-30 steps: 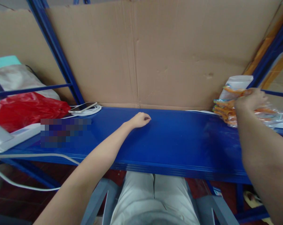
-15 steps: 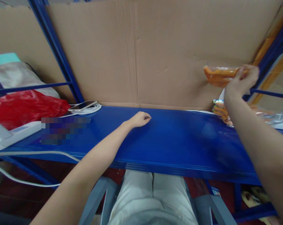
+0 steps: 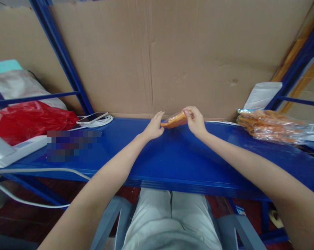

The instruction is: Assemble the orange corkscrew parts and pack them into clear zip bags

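An orange packet (image 3: 174, 120) in shiny clear wrapping is held just above the back of the blue table. My right hand (image 3: 195, 120) pinches its right end between thumb and fingers. At the packet's left end is my left hand (image 3: 154, 127), its fingers stretched out and the thumb apart from them. The packet's tip lies in the gap between thumb and fingers; whether they touch it I cannot tell. Similar orange packets (image 3: 266, 123) lie in a pile under clear plastic at the right end of the table.
The blue metal table (image 3: 172, 163) backs onto a cardboard panel (image 3: 193, 59). To the left are a red plastic bag (image 3: 34, 119), a phone (image 3: 91, 118) on a coiled white cable (image 3: 101, 122) and a white power strip (image 3: 24, 149). A white paper piece (image 3: 262, 94) leans behind the pile.
My right hand has brought the orange packet from above the pile leftward and down to the table's middle. My left hand has opened from a loose fist beside the packet.
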Demonstrator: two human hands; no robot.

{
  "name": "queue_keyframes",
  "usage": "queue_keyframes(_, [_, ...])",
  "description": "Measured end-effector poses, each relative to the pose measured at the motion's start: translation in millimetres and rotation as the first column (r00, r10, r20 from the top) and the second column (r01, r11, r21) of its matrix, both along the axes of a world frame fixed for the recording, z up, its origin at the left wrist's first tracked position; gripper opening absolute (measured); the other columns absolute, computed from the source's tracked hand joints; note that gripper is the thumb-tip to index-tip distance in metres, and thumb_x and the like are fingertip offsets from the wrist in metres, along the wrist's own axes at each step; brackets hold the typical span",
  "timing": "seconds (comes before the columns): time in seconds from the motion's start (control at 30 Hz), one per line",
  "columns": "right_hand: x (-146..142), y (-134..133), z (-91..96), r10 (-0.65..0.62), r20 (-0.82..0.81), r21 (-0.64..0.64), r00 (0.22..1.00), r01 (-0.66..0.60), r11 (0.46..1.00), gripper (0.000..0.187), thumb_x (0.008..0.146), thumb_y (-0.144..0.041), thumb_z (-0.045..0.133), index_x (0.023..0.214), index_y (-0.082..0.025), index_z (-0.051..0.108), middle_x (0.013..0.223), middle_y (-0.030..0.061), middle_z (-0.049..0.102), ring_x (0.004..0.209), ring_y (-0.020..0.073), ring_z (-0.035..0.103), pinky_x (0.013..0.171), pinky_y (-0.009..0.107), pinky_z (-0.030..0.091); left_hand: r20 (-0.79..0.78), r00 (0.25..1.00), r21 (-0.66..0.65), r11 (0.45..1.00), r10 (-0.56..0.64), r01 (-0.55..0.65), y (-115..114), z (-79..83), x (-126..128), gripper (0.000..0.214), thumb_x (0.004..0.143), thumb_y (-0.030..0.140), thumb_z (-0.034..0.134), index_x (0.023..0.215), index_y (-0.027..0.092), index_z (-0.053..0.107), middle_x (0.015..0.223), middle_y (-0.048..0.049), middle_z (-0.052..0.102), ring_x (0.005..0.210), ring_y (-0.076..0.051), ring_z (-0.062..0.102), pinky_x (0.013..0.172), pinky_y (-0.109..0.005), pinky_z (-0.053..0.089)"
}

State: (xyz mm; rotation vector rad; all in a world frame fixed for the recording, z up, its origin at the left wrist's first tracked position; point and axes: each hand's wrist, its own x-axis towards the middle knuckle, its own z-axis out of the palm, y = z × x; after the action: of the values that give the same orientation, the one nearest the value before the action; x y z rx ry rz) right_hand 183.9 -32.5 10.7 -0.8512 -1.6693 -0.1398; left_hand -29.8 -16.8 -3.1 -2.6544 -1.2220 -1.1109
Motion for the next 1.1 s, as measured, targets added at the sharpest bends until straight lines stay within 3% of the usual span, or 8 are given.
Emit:
queue_keyframes(0.1, [-2.8, -4.2, -11.8, 0.088, 0.005, -0.048, 0.996, -0.088, 0.995, 0.025, 0.093, -0.037, 0.044, 0.089, -0.020, 0.062, 0.099, 0.0090, 0.067, 0.099, 0.0209, 0.060, 0.091, 0.038, 0.045, -0.138, 0.990, -0.102, 0.995, -0.001, -0.013, -5.4, 2.0, 1.2, 0.055, 0.065, 0.001, 0.051, 0.120, 0.008, 0.060, 0.125, -0.0160, 0.063, 0.120, -0.028, 0.057, 0.105, -0.038, 0.042])
queue_keyframes(0.2, [6.5, -5.1, -20.9, 0.205, 0.020, -0.253, 0.978, -0.194, 0.948, 0.026, 0.088, -0.044, 0.051, 0.090, -0.020, 0.062, 0.097, 0.0085, 0.067, 0.092, 0.0207, 0.062, 0.086, 0.039, 0.048, -0.187, 0.982, -0.172, 0.984, 0.011, -0.044, -10.0, 2.2, 2.2, 0.044, 0.071, 0.004, 0.049, 0.111, 0.011, 0.066, 0.111, -0.0123, 0.070, 0.105, -0.026, 0.066, 0.093, -0.034, 0.050])
queue_keyframes(0.37, [23.1, -2.7, -27.6, 0.464, 0.086, -0.661, 0.882, -0.298, 0.689, 0.035, 0.079, -0.044, 0.063, 0.102, -0.017, 0.063, 0.091, 0.0077, 0.068, 0.078, 0.0185, 0.064, 0.078, 0.037, 0.052, -0.228, 0.974, -0.182, 0.982, 0.005, -0.048, -10.7, 1.6, -0.3, 0.037, 0.073, 0.007, 0.051, 0.104, 0.015, 0.070, 0.104, -0.0094, 0.073, 0.100, -0.024, 0.068, 0.086, -0.030, 0.052])
queue_keyframes(0.43, [24.6, -3.7, -23.5, 0.507, 0.125, -0.708, 0.853, -0.281, 0.648, 0.035, 0.082, -0.042, 0.060, 0.106, -0.017, 0.064, 0.096, 0.0081, 0.069, 0.080, 0.0181, 0.065, 0.079, 0.037, 0.052, -0.237, 0.972, -0.170, 0.984, 0.009, -0.051, -10.7, 1.7, -1.2, 0.038, 0.072, 0.008, 0.052, 0.104, 0.017, 0.071, 0.104, -0.0079, 0.073, 0.101, -0.024, 0.068, 0.087, -0.029, 0.051])
queue_keyframes(0.6, [22.7, -17.2, -2.9, 0.399, 0.370, -0.649, 0.839, -0.074, 0.757, 0.027, 0.090, -0.029, 0.046, 0.089, -0.016, 0.069, 0.095, 0.0064, 0.071, 0.088, 0.0182, 0.065, 0.086, 0.034, 0.049, -0.217, 0.974, -0.163, 0.982, 0.057, -0.094, -14.1, 3.4, -0.9, 0.034, 0.075, 0.018, 0.059, 0.106, 0.022, 0.071, 0.103, -0.0054, 0.074, 0.100, -0.023, 0.068, 0.087, -0.029, 0.052])
queue_keyframes(0.83, [20.5, -34.3, 15.6, 0.016, 0.605, -0.444, 0.796, 0.321, 0.836, 0.014, 0.083, -0.014, 0.052, 0.080, -0.014, 0.065, 0.092, 0.0084, 0.069, 0.086, 0.0180, 0.064, 0.080, 0.026, 0.046, -0.192, 0.981, -0.192, 0.981, 0.001, -0.038, -15.5, 5.4, 1.0, 0.028, 0.076, 0.028, 0.062, 0.100, 0.018, 0.073, 0.100, -0.0076, 0.075, 0.095, -0.025, 0.070, 0.082, -0.029, 0.052])
queue_keyframes(0.93, [18.6, -39.1, 19.1, -0.101, 0.675, -0.335, 0.731, 0.424, 0.841, 0.015, 0.084, -0.012, 0.049, 0.081, -0.013, 0.064, 0.096, 0.0121, 0.065, 0.086, 0.0186, 0.062, 0.079, 0.027, 0.045, -0.160, 0.987, -0.209, 0.978, -0.019, -0.015, -13.6, 4.9, 0.4, 0.029, 0.075, 0.028, 0.064, 0.100, 0.018, 0.073, 0.100, -0.0071, 0.075, 0.092, -0.024, 0.070, 0.080, -0.028, 0.052])
queue_keyframes(1.1, [16.6, -46.7, 23.0, -0.233, 0.735, -0.246, 0.636, 0.571, 0.783, 0.020, 0.088, -0.015, 0.042, 0.092, -0.014, 0.062, 0.102, 0.0134, 0.063, 0.091, 0.0216, 0.061, 0.074, 0.028, 0.045, -0.180, 0.984, -0.218, 0.975, -0.001, -0.039, -11.4, 4.1, -0.5, 0.031, 0.075, 0.029, 0.064, 0.102, 0.016, 0.073, 0.100, -0.0084, 0.074, 0.090, -0.023, 0.070, 0.079, -0.028, 0.052])
